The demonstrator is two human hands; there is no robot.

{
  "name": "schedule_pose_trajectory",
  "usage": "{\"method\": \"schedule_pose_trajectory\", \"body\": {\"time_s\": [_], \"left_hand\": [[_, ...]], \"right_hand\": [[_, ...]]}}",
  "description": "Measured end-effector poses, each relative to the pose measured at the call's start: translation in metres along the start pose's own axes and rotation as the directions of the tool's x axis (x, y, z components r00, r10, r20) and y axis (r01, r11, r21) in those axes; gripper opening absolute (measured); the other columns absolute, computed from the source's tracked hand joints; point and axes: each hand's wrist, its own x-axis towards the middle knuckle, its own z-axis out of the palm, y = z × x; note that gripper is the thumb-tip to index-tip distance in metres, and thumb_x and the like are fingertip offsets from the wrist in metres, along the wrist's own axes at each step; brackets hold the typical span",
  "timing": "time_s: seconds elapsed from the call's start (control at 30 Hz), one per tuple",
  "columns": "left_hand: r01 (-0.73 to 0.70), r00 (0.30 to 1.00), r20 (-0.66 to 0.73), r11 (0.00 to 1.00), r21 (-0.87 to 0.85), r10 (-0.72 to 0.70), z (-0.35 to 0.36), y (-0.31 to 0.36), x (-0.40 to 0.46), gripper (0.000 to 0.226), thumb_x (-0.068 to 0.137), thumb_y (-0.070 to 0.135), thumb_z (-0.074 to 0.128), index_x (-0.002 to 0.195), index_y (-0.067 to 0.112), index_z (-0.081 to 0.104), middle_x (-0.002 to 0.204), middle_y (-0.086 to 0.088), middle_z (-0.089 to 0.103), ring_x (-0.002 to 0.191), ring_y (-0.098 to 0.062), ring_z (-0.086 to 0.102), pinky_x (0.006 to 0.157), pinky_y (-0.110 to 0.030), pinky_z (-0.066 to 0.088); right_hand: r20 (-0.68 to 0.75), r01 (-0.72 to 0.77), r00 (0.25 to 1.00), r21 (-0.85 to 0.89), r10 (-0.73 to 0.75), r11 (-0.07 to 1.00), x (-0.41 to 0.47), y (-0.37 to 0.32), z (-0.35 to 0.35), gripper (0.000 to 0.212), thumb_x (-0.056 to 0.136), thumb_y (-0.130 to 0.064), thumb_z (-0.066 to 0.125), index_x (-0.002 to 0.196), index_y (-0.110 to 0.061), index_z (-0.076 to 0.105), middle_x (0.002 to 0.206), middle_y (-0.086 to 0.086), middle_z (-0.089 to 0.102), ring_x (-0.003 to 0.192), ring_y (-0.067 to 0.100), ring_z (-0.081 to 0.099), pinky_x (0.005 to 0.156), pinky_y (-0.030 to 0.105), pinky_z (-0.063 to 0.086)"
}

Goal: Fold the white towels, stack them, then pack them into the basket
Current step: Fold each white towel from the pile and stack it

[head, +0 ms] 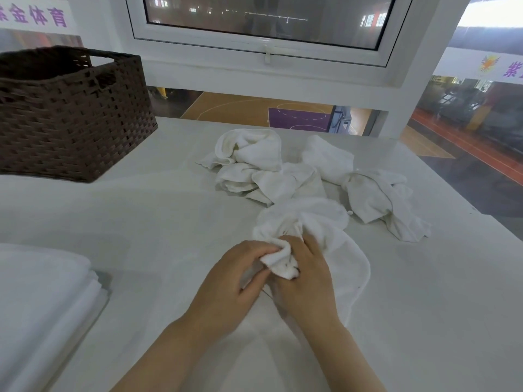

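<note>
A white sign [36, 15] at upper left shows purple Chinese characters reading 金体育. Your left hand [235, 281] and right hand [305, 281] meet near the middle of the white tabletop [141, 222], both pinching a bunched corner of a white towel [334, 241]. Crumpled towels [271, 168] lie just beyond. Folded towels [42, 292] sit at your left; the brown woven basket [73, 117] stands far left.

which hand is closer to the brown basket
Left. The left hand grips the towel on the side toward the basket; the right hand lies just beyond it, farther away.
</note>
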Motion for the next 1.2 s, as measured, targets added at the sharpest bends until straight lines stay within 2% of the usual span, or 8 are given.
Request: {"method": "schedule_pose_trajectory", "body": {"time_s": [0.17,0.43,0.6,0.7,0.87,0.97,1.1,1.2], "left_hand": [[0.098,0.992,-0.087,0.988,0.119,-0.088,0.009,-0.010,-0.003,0.050,0.088,0.017,0.069,0.127,0.037,0.044,0.124,0.024,0.044,0.119,-0.004,0.047,0.094,-0.009,0.036],[0.285,0.948,-0.204,0.939,0.191,-0.246,-0.001,-0.031,0.000,0.026,0.095,0.028,0.057,0.117,0.035,0.046,0.115,0.028,0.046,0.106,0.006,0.048,0.085,-0.023,0.045],[0.351,0.935,0.049,0.936,-0.004,-0.350,-0.004,-0.031,-0.001,0.060,0.087,0.051,0.063,0.140,0.039,0.036,0.135,0.030,0.044,0.123,0.012,0.043,0.098,-0.015,0.039],[0.311,0.947,0.098,0.949,-0.054,-0.305,-0.001,-0.025,-0.001,0.053,0.085,0.049,0.067,0.132,0.038,0.045,0.126,0.028,0.054,0.117,0.006,0.052,0.093,-0.015,0.044],[0.312,0.949,-0.013,0.933,0.181,-0.315,0.000,-0.035,0.001,0.009,0.093,0.032,0.058,0.102,0.034,0.057,0.096,0.020,0.061,0.090,0.000,0.058,0.076,-0.026,0.049],[0.336,0.940,-0.044,0.899,0.281,-0.338,0.000,-0.041,0.000,0.011,0.089,0.026,0.057,0.092,0.035,0.051,0.084,0.018,0.055,0.079,-0.003,0.052,0.060,-0.020,0.037],[0.287,0.954,-0.030,0.886,0.364,-0.297,-0.002,-0.051,-0.002,0.014,0.091,0.013,0.051,0.092,0.027,0.055,0.083,0.013,0.055,0.079,-0.006,0.049,0.065,-0.022,0.037],[0.264,0.965,-0.088,0.900,0.348,-0.249,-0.006,-0.046,0.000,0.012,0.095,0.013,0.050,0.089,0.024,0.054,0.078,0.011,0.056,0.074,-0.007,0.050,0.062,-0.020,0.034]], "right_hand": [[-0.005,-0.281,0.950,0.417,0.311,0.865,0.004,-0.014,-0.008,0.007,0.092,-0.024,0.065,0.087,-0.024,0.060,0.082,-0.005,0.067,0.076,0.008,0.064,0.068,0.022,0.050],[0.149,-0.409,0.872,0.747,0.467,0.524,0.009,-0.018,-0.014,0.027,0.094,-0.029,0.062,0.119,-0.018,0.063,0.112,0.001,0.072,0.107,0.018,0.068,0.093,0.039,0.053],[0.235,-0.415,0.823,0.870,0.517,0.266,0.014,-0.015,-0.018,0.036,0.088,-0.026,0.063,0.113,0.000,0.064,0.099,0.012,0.073,0.092,0.027,0.069,0.072,0.030,0.058],[0.256,-0.422,0.819,0.876,0.514,0.236,0.013,-0.016,-0.017,0.045,0.088,-0.032,0.063,0.120,0.001,0.063,0.107,0.018,0.070,0.095,0.027,0.070,0.078,0.033,0.058],[0.271,-0.417,0.825,0.884,0.496,0.210,0.012,-0.019,-0.013,0.046,0.083,-0.031,0.066,0.118,-0.001,0.064,0.106,0.016,0.071,0.092,0.023,0.072,0.071,0.027,0.058],[0.272,-0.412,0.823,0.891,0.499,0.193,0.012,-0.018,-0.010,0.040,0.091,-0.023,0.061,0.124,-0.001,0.062,0.116,0.018,0.070,0.104,0.027,0.070,0.079,0.031,0.058],[0.270,-0.394,0.827,0.904,0.492,0.165,0.014,-0.014,-0.013,0.045,0.091,-0.026,0.060,0.131,-0.003,0.059,0.126,0.017,0.066,0.116,0.031,0.064,0.100,0.041,0.051],[0.247,-0.375,0.846,0.906,0.473,0.198,0.015,-0.015,-0.018,0.035,0.096,-0.023,0.056,0.125,-0.003,0.062,0.117,0.013,0.070,0.108,0.026,0.068,0.091,0.035,0.057]]}}
